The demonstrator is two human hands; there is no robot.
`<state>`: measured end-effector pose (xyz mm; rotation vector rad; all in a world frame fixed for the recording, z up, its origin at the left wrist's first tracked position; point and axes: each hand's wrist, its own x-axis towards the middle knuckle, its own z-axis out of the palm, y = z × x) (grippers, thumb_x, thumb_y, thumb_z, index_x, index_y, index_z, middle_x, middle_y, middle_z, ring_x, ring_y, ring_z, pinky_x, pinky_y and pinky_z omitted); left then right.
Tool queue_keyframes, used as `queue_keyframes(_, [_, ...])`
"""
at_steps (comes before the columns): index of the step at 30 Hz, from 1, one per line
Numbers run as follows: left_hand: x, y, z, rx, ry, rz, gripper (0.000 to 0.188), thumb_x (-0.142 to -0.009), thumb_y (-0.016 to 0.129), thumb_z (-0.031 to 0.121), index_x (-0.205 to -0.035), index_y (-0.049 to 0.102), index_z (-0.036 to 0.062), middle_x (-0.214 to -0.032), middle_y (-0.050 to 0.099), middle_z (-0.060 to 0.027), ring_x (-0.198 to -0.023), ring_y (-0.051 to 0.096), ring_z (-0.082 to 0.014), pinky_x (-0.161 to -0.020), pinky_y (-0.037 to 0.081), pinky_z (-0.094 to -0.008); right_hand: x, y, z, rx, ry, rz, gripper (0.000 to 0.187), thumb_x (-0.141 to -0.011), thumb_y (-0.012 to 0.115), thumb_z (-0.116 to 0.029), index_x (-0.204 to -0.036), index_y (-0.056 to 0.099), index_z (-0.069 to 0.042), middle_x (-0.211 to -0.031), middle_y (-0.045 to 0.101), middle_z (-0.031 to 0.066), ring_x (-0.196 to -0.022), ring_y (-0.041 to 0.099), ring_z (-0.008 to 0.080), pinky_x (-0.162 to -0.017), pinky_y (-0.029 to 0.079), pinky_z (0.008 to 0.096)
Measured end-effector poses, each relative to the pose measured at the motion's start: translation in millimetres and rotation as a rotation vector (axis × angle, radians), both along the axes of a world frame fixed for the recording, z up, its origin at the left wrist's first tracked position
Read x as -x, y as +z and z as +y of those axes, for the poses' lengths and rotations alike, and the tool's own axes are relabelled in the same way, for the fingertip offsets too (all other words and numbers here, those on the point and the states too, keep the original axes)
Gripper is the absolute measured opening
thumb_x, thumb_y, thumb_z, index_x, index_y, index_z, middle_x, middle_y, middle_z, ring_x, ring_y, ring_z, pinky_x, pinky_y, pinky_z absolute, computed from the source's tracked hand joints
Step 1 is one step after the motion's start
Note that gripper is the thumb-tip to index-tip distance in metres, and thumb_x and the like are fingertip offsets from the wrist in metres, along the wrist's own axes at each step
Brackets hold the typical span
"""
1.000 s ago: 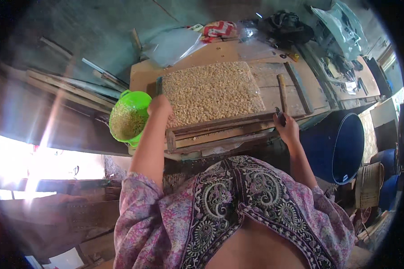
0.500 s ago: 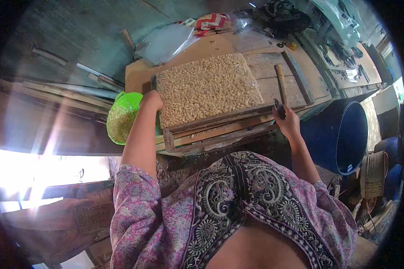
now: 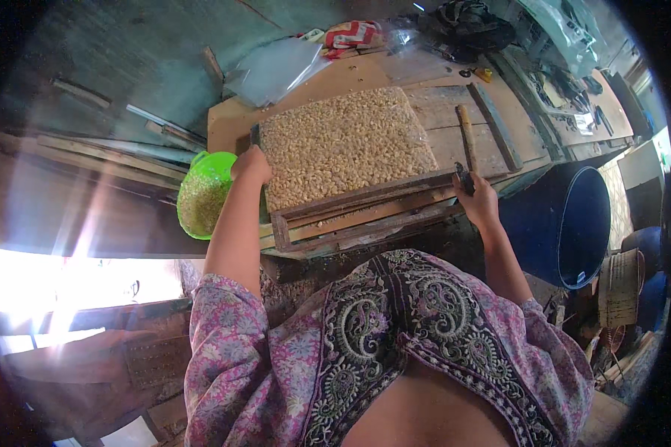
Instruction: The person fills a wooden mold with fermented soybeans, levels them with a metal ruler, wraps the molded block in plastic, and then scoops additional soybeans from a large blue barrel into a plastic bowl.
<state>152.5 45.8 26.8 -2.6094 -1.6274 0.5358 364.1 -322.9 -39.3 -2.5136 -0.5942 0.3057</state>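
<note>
A flat rectangular slab of pale yellow, bean-like pieces (image 3: pixel 343 145) lies on the worktable, with a clear sheet seeming to cover part of it. A dark wooden frame (image 3: pixel 365 191) runs along its near and left edges. My left hand (image 3: pixel 252 165) is closed at the frame's left side, beside a bright green basket (image 3: pixel 205 195) with pale bits in it. At the slab's near right corner, my right hand (image 3: pixel 479 200) closes round a small dark object (image 3: pixel 464 177) whose kind I cannot make out. It touches or nearly touches the frame's end. My fingertips are partly hidden.
A wooden stick (image 3: pixel 466 138) and a wooden bar (image 3: pixel 496 128) lie right of the slab. Clear plastic sheets (image 3: pixel 276 71) and a red-and-white bag (image 3: pixel 350 36) sit at the back. A large blue barrel (image 3: pixel 552 223) stands by the table's right side.
My left hand has shifted very slightly along the frame's left side. The slab, the basket and my right hand look nearly the same.
</note>
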Motion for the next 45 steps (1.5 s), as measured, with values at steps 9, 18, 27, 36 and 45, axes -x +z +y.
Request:
queue_keyframes(9, [-1.9, 1.7, -5.2, 0.0, -0.015, 0.025, 0.041, -0.077, 0.059, 0.021, -0.114, 0.048, 0.0068, -0.113, 0.056, -0.0145, -0.104, 0.055, -0.0287, -0.08, 0.048, -0.0402, -6.5, -17.5, -6.5, -0.039, 0.025, -0.086, 0.053, -0.076, 0.062, -0.033, -0.114, 0.05, 0.002, -0.105, 0.056, 0.0228, -0.099, 0.053, 0.036, -0.083, 0.043, 0.0399])
queue_keyframes(18, [14.4, -12.7, -38.7, -0.211, -0.457, -0.381, 0.048, -0.08, 0.053, 0.036, -0.117, 0.047, 0.0068, -0.128, 0.041, -0.0162, -0.114, 0.043, -0.0332, -0.093, 0.035, -0.0475, 1.4, -2.8, -5.3, -0.049, 0.008, -0.031, 0.048, -0.079, 0.057, -0.036, -0.11, 0.053, 0.0, -0.096, 0.059, 0.0229, -0.091, 0.057, 0.0363, -0.077, 0.045, 0.0409])
queue_keyframes(27, [37.0, -68.5, -86.8, -0.174, -0.78, -0.365, 0.068, -0.078, 0.054, 0.04, -0.135, 0.026, 0.014, -0.14, 0.02, -0.0157, -0.132, 0.012, -0.0322, -0.1, 0.014, -0.0578, -42.6, 42.0, -86.7, -0.243, -0.096, 0.031, 0.064, -0.073, 0.06, -0.053, -0.108, 0.056, 0.001, -0.092, 0.061, 0.0222, -0.087, 0.061, 0.0306, -0.073, 0.046, 0.0355])
queue_keyframes(36, [26.3, -74.2, -124.4, -0.264, -0.695, -0.501, 0.072, -0.07, 0.062, 0.027, -0.132, 0.031, 0.011, -0.141, 0.018, -0.0177, -0.129, 0.017, -0.038, -0.099, 0.014, -0.0598, -162.7, 37.1, -51.1, -0.378, -0.54, -0.03, 0.044, -0.066, 0.069, -0.028, -0.095, 0.054, 0.001, -0.08, 0.058, 0.0101, -0.072, 0.055, 0.0169, -0.06, 0.045, 0.0306])
queue_keyframes(45, [24.3, -102.0, -188.5, -0.446, -0.255, -0.764, 0.059, -0.072, 0.058, 0.021, -0.126, 0.038, 0.0063, -0.14, 0.018, -0.0215, -0.129, 0.015, -0.0424, -0.101, 0.012, -0.0572, -298.9, 2.8, 91.1, -0.178, -0.418, -0.002, 0.063, -0.062, 0.073, -0.034, -0.106, 0.047, 0.003, -0.098, 0.057, 0.0202, -0.091, 0.057, 0.0301, -0.075, 0.047, 0.0372])
